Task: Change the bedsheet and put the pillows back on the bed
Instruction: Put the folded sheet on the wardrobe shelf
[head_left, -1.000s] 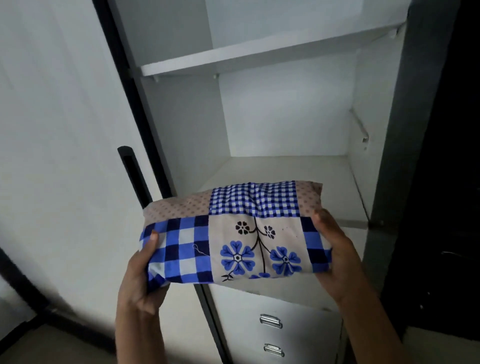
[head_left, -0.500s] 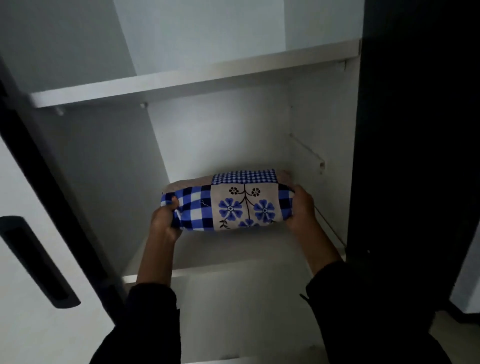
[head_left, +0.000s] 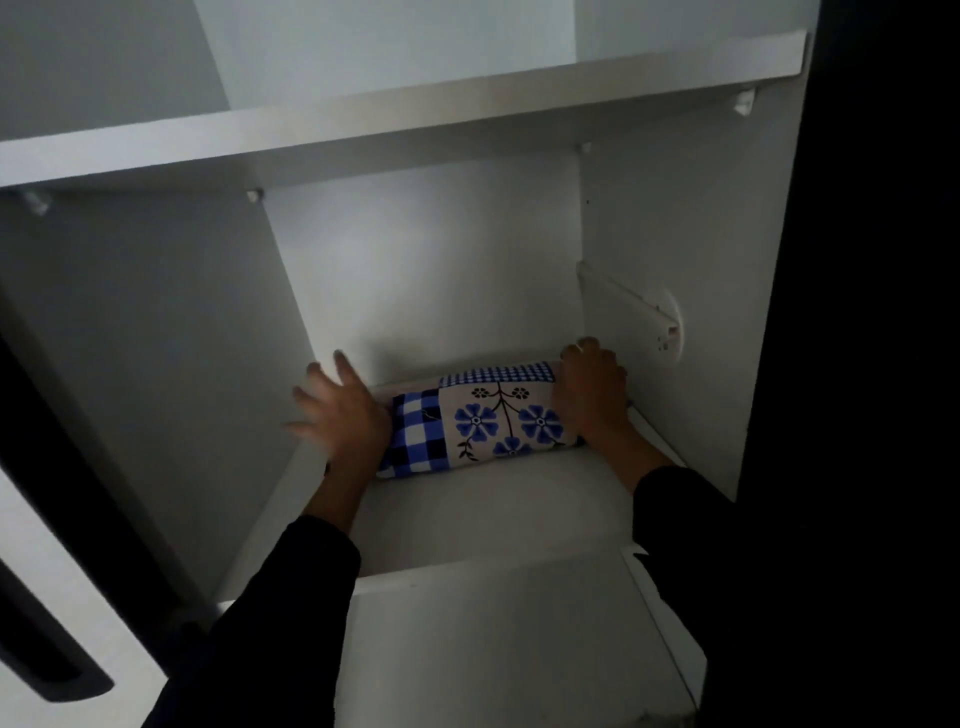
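Observation:
A folded bedsheet (head_left: 480, 421), patterned in blue checks with blue flowers on beige, lies on a white wardrobe shelf (head_left: 493, 514), pushed toward the back. My left hand (head_left: 337, 415) is at its left end with fingers spread and straight, blurred, lifted off the cloth. My right hand (head_left: 592, 395) rests over the bundle's right end near the side wall, fingers bent over its top edge. No bed or pillows are in view.
The wardrobe's upper shelf (head_left: 395, 119) overhangs the compartment. A white bracket (head_left: 660, 322) sticks out of the right inner wall just above my right hand. The open door with a dark handle (head_left: 47, 670) stands at lower left.
The folded bedsheet has gone from held in front of the wardrobe to lying deep on the shelf. My left hand has let go and spread open; my arms reach farther in.

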